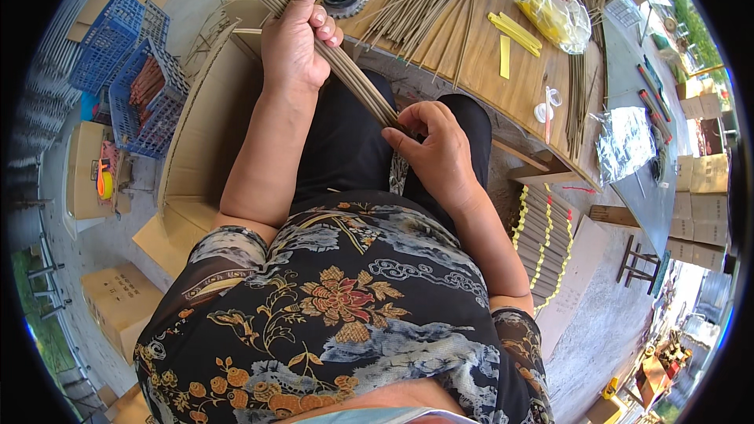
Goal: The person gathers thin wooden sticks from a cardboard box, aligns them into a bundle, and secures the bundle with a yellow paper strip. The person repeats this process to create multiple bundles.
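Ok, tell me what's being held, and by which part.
A bundle of thin sticks: the left hand grips it near its middle; the right hand touches its lower end.

Left hand (294, 49) around stick bundle (355, 78) (slanted), right hand (441, 151) at lower end

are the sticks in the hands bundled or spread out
Bundled: the sticks lie side by side in one close bunch, with the left hand wrapped around them and the right hand at their lower end.
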Tool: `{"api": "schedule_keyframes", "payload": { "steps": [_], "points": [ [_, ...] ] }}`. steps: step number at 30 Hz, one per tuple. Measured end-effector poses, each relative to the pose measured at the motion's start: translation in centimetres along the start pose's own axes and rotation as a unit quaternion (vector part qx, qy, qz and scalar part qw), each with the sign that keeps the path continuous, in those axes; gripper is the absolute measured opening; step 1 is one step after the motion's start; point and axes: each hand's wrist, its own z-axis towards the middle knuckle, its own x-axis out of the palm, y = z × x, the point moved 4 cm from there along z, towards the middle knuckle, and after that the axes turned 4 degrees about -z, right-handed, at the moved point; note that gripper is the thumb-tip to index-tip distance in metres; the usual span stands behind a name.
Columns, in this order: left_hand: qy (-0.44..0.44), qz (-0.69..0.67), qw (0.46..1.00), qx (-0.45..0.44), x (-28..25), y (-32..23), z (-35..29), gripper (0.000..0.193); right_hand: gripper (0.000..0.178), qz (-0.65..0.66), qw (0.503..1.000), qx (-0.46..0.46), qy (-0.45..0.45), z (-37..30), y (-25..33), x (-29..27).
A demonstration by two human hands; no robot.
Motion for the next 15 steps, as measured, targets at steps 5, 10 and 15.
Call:
{"api": "schedule_keyframes", "payload": {
  "steps": [5,10,15],
  "points": [
    [0.004,0.004,1.0,0.012,0.15,-0.04,-0.16,0.032,0.016,-0.016,1.0,0.003,-0.002,-0.19,-0.01,0.17],
    [-0.005,0.008,1.0,0.015,0.53,-0.24,-0.48,0.033,0.015,-0.046,0.998,-0.026,-0.03,-0.22,0.21,0.14],
    [0.028,0.001,1.0,0.0,0.66,-0.36,-0.49,0.033,0.023,-0.032,0.999,0.033,0.028,0.05,-0.09,-0.62]
  ]
}}
